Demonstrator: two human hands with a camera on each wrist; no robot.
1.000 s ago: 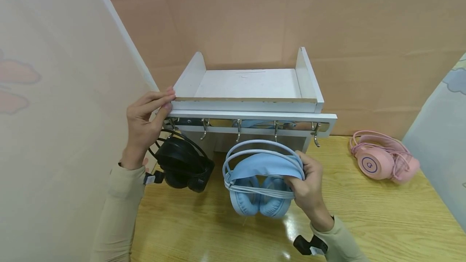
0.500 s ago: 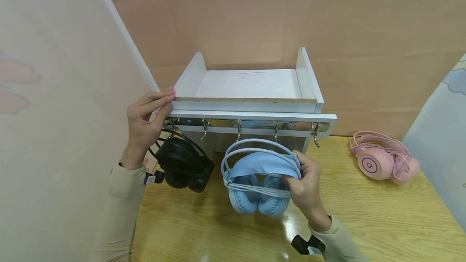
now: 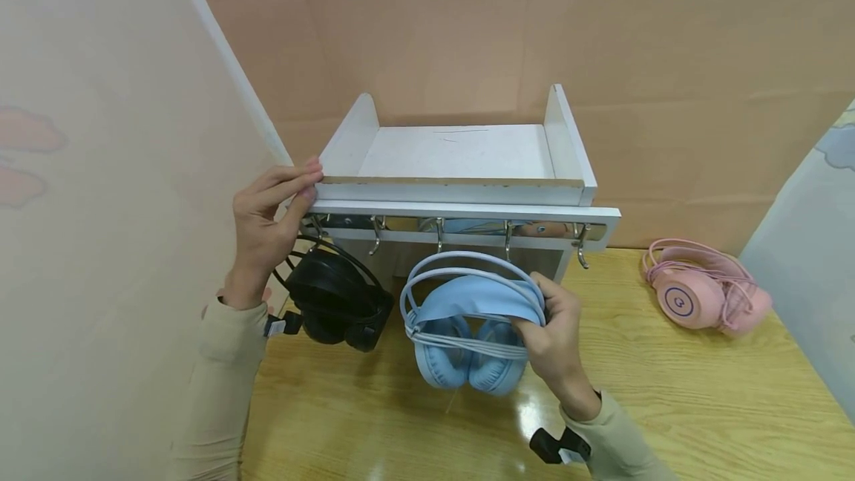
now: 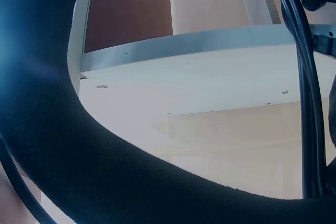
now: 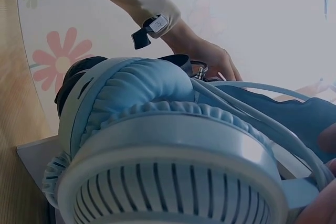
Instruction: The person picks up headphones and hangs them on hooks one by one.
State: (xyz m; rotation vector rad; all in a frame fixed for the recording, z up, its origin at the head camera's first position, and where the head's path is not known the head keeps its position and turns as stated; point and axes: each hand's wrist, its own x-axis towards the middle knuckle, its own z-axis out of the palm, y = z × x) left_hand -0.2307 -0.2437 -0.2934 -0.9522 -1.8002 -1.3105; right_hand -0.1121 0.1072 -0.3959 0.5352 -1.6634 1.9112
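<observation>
Light blue headphones (image 3: 476, 299) hang in the air before the rack, their cable wound around them. My right hand (image 3: 556, 336) grips them by the right end of the headband; the earcups point down. In the right wrist view a ribbed blue earcup (image 5: 173, 166) fills the foreground. My left hand (image 3: 270, 221) holds the left front corner of the white shelf (image 3: 454, 193) between thumb and fingers. Just below it, black headphones (image 3: 337, 295) hang from the leftmost hook. A dark ear cushion (image 4: 121, 166) crowds the left wrist view.
A rail with several metal hooks (image 3: 440, 234) runs along the shelf front, the other hooks standing bare. Pink headphones (image 3: 701, 292) lie on the wooden table (image 3: 668, 399) at the right. Pale panels (image 3: 127, 132) stand at both sides, brown paper (image 3: 467, 36) behind.
My right hand has carried the blue headphones slightly left and up, nearer the rail. The left hand has kept its hold on the shelf corner.
</observation>
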